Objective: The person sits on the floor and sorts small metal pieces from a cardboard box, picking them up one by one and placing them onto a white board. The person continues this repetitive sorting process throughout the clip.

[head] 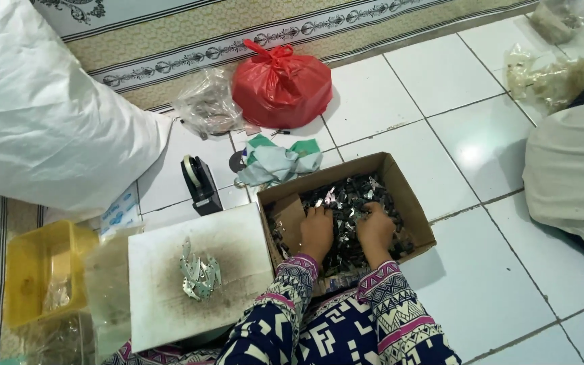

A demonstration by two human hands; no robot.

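Centre frame: your left hand (317, 230) and right hand (375, 228) buried in cardboard box (408, 196) of small metal pieces (346, 196), fingers curled, scooping; grip contents hidden, cannot tell. White board (170, 297) lower left.

both hands in cardboard box (410, 203), board (170, 284) left of it, tied bag (282, 84) behind

Fingertips of both the left hand (317, 232) and the right hand (375, 230) buried among small shiny metal pieces (346, 196) in the brown cardboard box (410, 203), grip impossible to judge. Individual pieces too small to identify. Big white woven sack (42, 115) cut off at the left edge; contents of knotted red plastic bag (280, 84) hidden.
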